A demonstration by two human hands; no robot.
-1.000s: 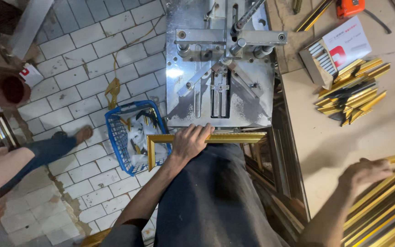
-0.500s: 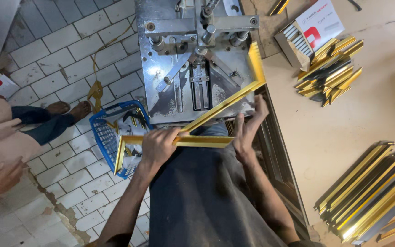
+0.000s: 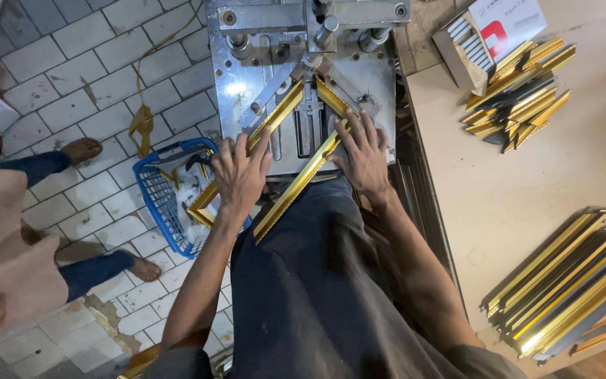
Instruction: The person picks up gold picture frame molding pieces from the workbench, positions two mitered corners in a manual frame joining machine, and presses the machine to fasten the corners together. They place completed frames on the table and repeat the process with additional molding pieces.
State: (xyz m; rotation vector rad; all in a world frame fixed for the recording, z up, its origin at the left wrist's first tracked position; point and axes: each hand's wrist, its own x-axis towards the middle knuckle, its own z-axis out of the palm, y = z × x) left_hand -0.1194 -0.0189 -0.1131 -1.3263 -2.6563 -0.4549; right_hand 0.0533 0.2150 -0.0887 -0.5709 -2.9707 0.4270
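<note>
My left hand (image 3: 241, 172) presses flat on a gold frame moulding piece (image 3: 268, 125) that lies along the left fence of a metal frame-joining machine (image 3: 303, 77). My right hand (image 3: 362, 153) presses down on a second gold moulding piece (image 3: 296, 186) against the right fence. The two pieces meet in a V corner near the machine's centre (image 3: 317, 83). Their near ends stick out over the machine's front edge toward my dark apron. Fingers of both hands are spread over the mouldings.
A blue plastic basket (image 3: 170, 203) sits on the tiled floor left of the machine. Another person's legs and bare feet (image 3: 78, 151) stand at the left. On the right table lie short gold moulding offcuts (image 3: 517, 91), a small box (image 3: 482, 35) and a stack of long mouldings (image 3: 569, 281).
Both hands carried the gold mouldings up from my lap onto the machine bed. The pieces now sit in a V against the fences, with my hands flat on them.
</note>
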